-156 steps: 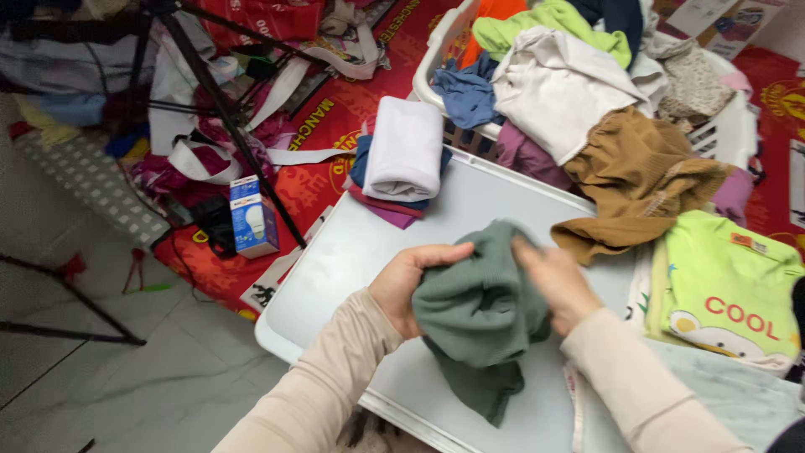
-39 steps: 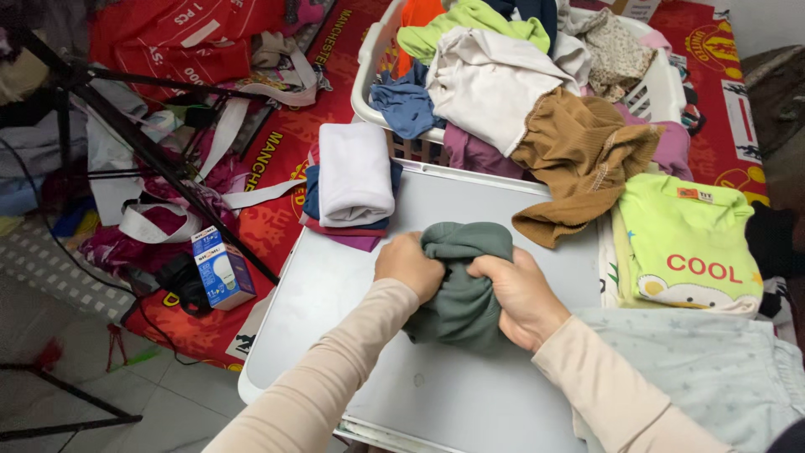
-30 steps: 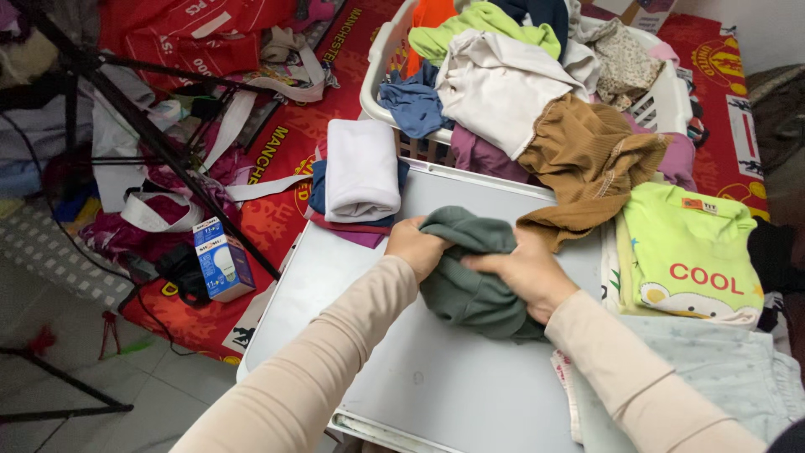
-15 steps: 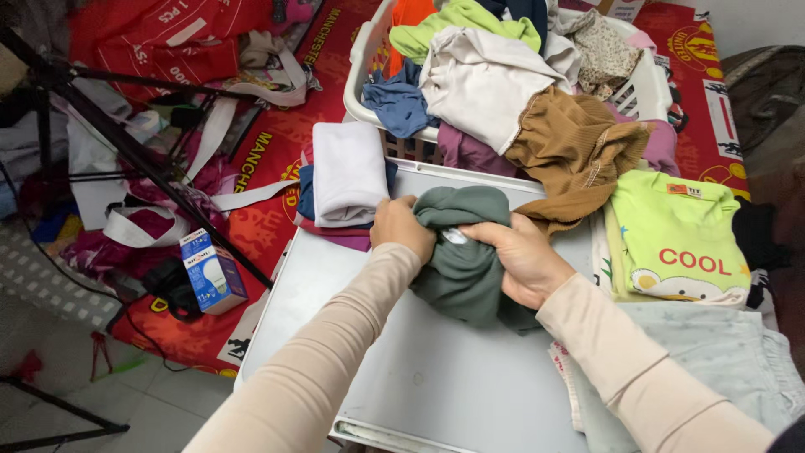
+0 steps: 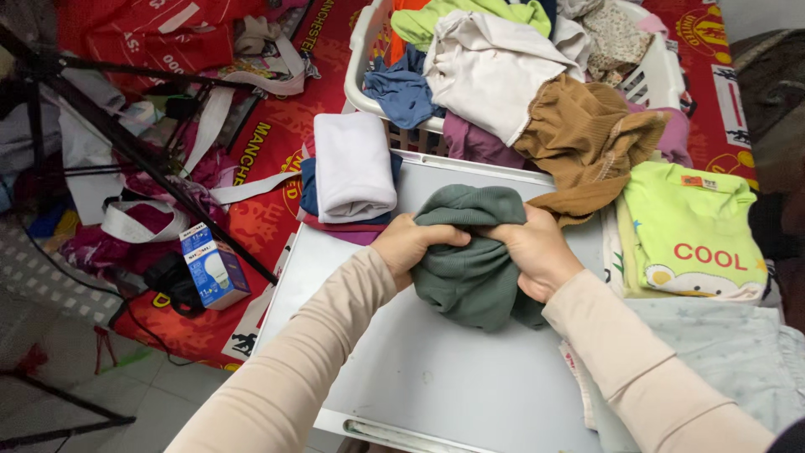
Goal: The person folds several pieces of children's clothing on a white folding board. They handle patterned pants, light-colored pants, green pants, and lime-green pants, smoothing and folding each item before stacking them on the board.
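Both hands, left hand (image 5: 408, 244) and right hand (image 5: 537, 251), clutch bunched, seemingly knitted green garment (image 5: 470, 273).

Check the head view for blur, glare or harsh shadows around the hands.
Head view: even, soft light; both hands, left hand and right hand, and the green garment are sharp; faint sheen on the white table, no glare; shadows soft.

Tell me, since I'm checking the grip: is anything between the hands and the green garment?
Nothing visible. The left hand and right hand both clutch the bunched green garment directly, above the white tabletop.
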